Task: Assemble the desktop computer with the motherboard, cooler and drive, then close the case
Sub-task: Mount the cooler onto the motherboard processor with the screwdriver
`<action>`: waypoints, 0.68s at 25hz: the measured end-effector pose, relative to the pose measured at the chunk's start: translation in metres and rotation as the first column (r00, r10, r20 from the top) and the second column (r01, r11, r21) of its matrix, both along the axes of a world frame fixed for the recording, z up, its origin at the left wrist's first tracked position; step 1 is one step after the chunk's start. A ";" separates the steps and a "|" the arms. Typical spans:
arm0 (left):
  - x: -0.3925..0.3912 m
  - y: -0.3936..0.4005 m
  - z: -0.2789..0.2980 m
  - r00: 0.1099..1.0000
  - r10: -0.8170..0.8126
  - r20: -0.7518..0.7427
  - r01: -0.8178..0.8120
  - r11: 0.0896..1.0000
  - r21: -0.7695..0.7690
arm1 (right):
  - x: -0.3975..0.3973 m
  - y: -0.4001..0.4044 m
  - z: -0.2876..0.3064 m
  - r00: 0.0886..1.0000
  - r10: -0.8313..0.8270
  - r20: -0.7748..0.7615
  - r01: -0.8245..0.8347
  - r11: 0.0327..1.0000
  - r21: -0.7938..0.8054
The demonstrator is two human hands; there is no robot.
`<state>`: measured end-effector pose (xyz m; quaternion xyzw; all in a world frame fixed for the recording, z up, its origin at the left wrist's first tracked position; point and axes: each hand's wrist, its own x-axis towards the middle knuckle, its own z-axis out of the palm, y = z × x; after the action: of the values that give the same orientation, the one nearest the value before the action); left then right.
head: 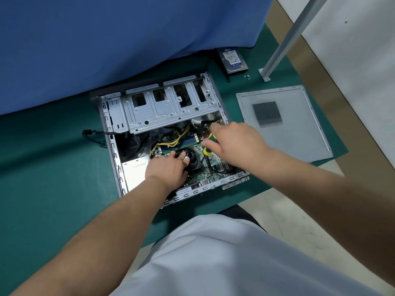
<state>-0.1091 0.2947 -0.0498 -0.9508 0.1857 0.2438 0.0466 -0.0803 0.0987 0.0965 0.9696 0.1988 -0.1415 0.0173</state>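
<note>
The open grey computer case (116,159) lies flat on the green mat. Inside it sits the green motherboard (205,174) with yellow cables (171,144) across it. A black cooler (193,160) stands on the board. My left hand (168,169) rests on the cooler's left side, fingers curled over its top edge. My right hand (237,142) grips a green-and-yellow screwdriver (210,146) that points down beside the cooler. The hard drive (234,59) lies outside the case at the back right. The grey side panel (284,124) lies flat to the right of the case.
A blue cloth (106,39) hangs behind the case. A few small screws (247,76) lie near the drive, next to a metal post (284,41) bolted to the mat. A black cable (92,135) trails out of the case's left side. The mat's edge (256,191) runs just right of the case's front.
</note>
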 end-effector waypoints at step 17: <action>0.001 -0.002 0.006 1.000 0.005 -0.010 -0.005 1.000 0.027 | -0.004 0.009 -0.011 0.992 -0.104 0.067 0.106 0.994 -0.016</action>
<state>-0.1083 0.2932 -0.0433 -0.9492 0.1803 0.2512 0.0577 -0.0840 0.1077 0.0852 0.9826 0.1454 -0.1122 0.0260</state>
